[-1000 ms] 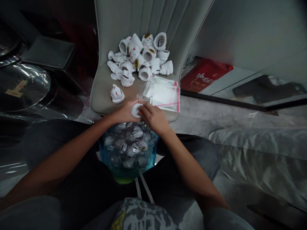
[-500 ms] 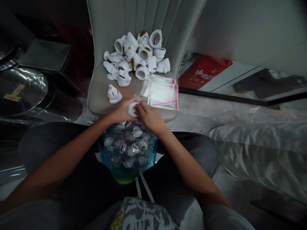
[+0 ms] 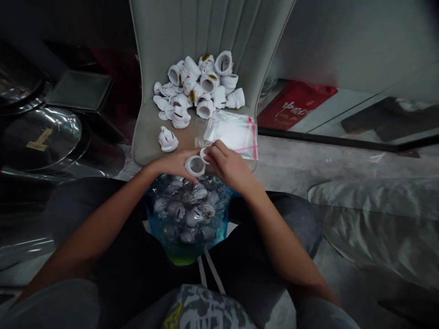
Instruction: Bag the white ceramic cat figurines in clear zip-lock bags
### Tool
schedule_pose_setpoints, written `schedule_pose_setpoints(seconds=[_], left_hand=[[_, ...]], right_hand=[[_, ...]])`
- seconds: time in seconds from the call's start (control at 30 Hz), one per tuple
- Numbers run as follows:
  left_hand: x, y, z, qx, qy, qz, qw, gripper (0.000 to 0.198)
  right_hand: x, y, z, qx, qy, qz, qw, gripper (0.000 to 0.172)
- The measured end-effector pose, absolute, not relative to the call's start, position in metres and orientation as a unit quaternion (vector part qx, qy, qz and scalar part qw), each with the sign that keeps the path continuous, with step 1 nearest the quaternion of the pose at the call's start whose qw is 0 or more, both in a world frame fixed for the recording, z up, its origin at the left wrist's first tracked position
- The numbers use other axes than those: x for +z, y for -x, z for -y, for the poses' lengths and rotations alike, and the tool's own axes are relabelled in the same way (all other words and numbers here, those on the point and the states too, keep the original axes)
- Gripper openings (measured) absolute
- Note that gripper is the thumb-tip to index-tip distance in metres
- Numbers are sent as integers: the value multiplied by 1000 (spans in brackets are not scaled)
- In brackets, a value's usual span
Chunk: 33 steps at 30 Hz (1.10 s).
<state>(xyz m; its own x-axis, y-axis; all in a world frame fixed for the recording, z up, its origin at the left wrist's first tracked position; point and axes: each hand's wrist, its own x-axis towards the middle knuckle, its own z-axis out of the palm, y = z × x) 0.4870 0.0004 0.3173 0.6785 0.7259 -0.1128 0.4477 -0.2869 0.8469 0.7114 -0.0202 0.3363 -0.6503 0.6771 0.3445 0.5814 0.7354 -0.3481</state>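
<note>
My left hand (image 3: pixel 175 163) is wrapped round a white lucky-cat figurine (image 3: pixel 195 167) whose hollow base faces up. Just right of that opening, my right hand (image 3: pixel 229 165) pinches a small white round lid (image 3: pixel 203 155), apart from or barely touching the rim; I cannot tell which. Another cat figurine (image 3: pixel 168 139) lies alone on the chair seat (image 3: pixel 151 151), left of my hands. Farther back sit a heap of white cat figurines (image 3: pixel 210 82) and a small pile of white lids (image 3: pixel 163 101). Clear plastic sleeves with pink strips (image 3: pixel 231 130) are stacked beyond my right hand.
Between my legs stands a blue transparent container (image 3: pixel 178 253) full of figurines in clear wrapping. The chair's backrest (image 3: pixel 206 23) rises behind the heap. Shiny metal vessels (image 3: pixel 41 137) are at left, a red printed bag (image 3: pixel 297 105) at right.
My right hand has drawn back to the right with the lid, and the figurine's hollow opening now shows. The whole view has shifted slightly.
</note>
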Motion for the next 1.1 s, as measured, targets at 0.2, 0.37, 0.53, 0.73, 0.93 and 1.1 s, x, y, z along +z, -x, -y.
schedule_pose_setpoints(seconds=[0.2,0.37,0.53,0.73,0.93,1.1], left_hand=[[313,-488,-1,152,-790,-391,447,76],[314,-489,0,154,-788,-391,451,81],[318,-491,1,153,-787,-390,453,83],[317,-490,0,148,-789,-391,449,83],[317,-490,2,149,-784,-402,450,84],[315,-490,2,172,-771,-397,467,84]], right_hand=[[325,-703,25,86,315,925,196,27],[327,-702,24,81,309,930,182,28],[327,-699,24,65,309,935,159,26],[325,-698,25,64,310,937,150,27],[319,-696,24,123,319,921,189,26],[317,-700,21,217,299,896,248,26]])
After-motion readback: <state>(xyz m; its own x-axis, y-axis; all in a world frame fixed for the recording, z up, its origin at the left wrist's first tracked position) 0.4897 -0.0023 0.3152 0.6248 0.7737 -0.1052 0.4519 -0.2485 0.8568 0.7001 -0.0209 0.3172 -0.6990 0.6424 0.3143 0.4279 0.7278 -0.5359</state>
